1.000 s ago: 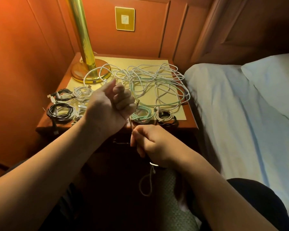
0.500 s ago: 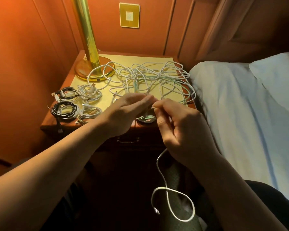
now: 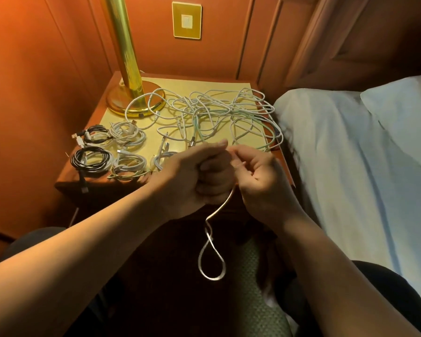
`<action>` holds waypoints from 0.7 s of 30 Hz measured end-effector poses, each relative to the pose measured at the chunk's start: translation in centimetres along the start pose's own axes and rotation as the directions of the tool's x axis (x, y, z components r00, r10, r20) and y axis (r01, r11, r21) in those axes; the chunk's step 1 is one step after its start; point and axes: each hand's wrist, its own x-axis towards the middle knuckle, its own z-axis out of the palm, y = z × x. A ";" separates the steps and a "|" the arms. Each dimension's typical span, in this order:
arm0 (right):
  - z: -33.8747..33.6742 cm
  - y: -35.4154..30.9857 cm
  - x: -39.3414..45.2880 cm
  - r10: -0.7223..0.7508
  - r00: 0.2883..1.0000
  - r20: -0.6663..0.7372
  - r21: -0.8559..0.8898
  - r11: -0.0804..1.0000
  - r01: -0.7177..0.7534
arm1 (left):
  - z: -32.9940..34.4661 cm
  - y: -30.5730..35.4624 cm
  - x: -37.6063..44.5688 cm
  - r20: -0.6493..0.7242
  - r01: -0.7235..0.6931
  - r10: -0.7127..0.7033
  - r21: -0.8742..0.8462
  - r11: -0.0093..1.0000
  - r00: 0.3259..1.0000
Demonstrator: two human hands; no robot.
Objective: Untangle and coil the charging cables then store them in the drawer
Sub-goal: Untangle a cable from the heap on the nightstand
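Observation:
A tangle of white and pale green cables (image 3: 219,117) lies spread over the nightstand top (image 3: 204,83). Several coiled cables, black (image 3: 90,158) and white (image 3: 128,133), sit in a group at the front left. My left hand (image 3: 199,176) is a fist closed around a white cable (image 3: 212,254), which hangs below it in a twisted loop. My right hand (image 3: 258,181) pinches the same cable right beside the left hand's fingertips. Both hands hover over the nightstand's front edge. The drawer front is in dark shadow below my hands.
A brass lamp (image 3: 127,76) stands at the back left of the nightstand. A bed with white sheet (image 3: 350,166) and pillow (image 3: 404,113) lies close on the right. Wood-panelled walls enclose the left and back, with a brass switch plate (image 3: 187,20).
My hands were apart, pulling the cable taut, then came together. The left hand has curled into a fist on the cable, and the hanging loop below has shortened and twisted.

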 end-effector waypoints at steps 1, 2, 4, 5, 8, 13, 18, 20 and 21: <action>0.1 0.0 0.2 0.074 0.991 0.115 0.060 0.995 -0.081 | 0.0 0.0 -0.1 0.003 -0.024 0.024 -0.118 0.993 1.000; 0.1 -0.1 0.4 0.145 0.964 0.225 0.111 0.979 -0.174 | 0.0 0.2 -0.2 -0.011 -0.052 0.051 -0.225 0.973 0.999; 0.1 -0.6 0.5 0.241 0.886 0.396 0.173 0.928 -0.330 | -0.1 0.6 -0.3 -0.116 -0.129 0.095 -0.342 0.931 0.989; 0.1 -0.8 0.4 0.266 0.853 0.449 0.169 0.912 -0.374 | -0.3 0.8 -0.1 -0.195 -0.184 0.122 -0.345 0.920 0.973; 0.5 -1.7 -0.2 0.289 0.819 0.495 0.106 0.916 -0.387 | -1.3 1.7 0.3 -0.383 -0.313 0.218 -0.206 0.927 0.898; 0.7 -3.1 -1.0 0.194 0.909 0.370 -0.043 0.980 -0.192 | -2.8 2.1 -0.3 -0.254 -0.176 0.343 0.510 0.842 0.905; 0.2 -3.5 -1.8 0.013 0.977 0.215 0.031 0.999 -0.020 | -2.7 1.4 -0.6 -0.228 0.012 0.324 0.833 0.553 0.918; 0.0 -3.5 -1.7 -0.059 0.990 0.129 -0.030 0.998 0.063 | -2.6 1.4 -0.7 -0.220 0.052 0.256 0.843 0.536 0.941; -0.2 -3.4 -1.7 -0.096 0.991 0.095 -0.080 0.991 0.104 | -2.4 1.3 -0.7 -0.209 0.059 0.215 0.834 0.548 0.954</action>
